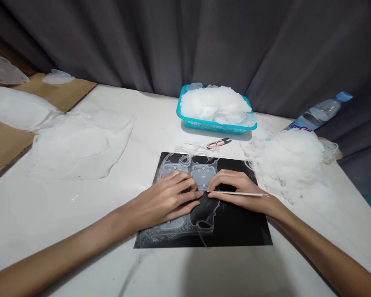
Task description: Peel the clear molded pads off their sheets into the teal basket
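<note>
On a black mat (241, 229), a translucent sheet of moulded panels (203, 175) was laid toward the left side, with its lower left part covered by crinkled clear film. Near the sheet's middle, it was touched by the spread, slightly bent fingers of the left hand (173, 197); nothing was seen to be gripped by them, and whether an edge was pinched under the fingertips cannot be told. By the right hand (239, 183), a slim white tool (241, 193) was gripped between closed thumb and fingers, its tip brought to the lower edge of the upper right panel, just beside the left fingertips. Below that panel, dark mat was exposed within a thin clear outline, and a loop of clear strip (205, 225) was curled at the bottom.

Beyond the mat's upper edge, pink-handled snips (218, 143) were placed on the white table (154, 272). Farther back, a blue basket (216, 126) was heaped with translucent white pieces (213, 101). To the right, a loose pile of whitish scraps (292, 159) was spread, with a tilted bottle (317, 115) set behind it. At the left, a clear bag (77, 144) was lying near cardboard (6, 140). The rear was closed off by a dark curtain (130, 41).
</note>
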A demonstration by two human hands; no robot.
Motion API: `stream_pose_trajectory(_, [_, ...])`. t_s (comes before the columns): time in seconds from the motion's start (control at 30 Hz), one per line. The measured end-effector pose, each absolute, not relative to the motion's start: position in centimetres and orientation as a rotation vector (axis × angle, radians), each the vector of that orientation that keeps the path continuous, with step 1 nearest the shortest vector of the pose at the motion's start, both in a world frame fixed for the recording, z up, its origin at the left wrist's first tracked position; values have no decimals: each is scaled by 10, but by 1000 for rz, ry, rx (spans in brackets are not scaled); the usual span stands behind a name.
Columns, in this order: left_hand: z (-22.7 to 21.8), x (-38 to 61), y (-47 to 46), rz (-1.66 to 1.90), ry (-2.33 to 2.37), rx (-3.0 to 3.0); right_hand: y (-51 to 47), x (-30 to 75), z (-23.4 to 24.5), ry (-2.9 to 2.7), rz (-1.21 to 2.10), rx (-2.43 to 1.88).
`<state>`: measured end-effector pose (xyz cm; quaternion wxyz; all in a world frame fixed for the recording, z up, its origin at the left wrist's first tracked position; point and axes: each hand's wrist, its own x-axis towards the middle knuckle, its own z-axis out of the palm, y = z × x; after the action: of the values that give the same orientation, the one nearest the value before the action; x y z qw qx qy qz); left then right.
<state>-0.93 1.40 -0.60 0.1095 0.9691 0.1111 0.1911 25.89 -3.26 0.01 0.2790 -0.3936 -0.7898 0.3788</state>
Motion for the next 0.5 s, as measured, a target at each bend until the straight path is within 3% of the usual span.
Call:
stream_pose_trajectory(0.27, [3, -2, 12, 564, 301, 2942, -36, 256, 4, -2274, 821, -957])
stream_pose_trajectory(0.5, [-1, -2, 13, 533, 360, 2915, -35, 268, 5, -2131, 976, -1050])
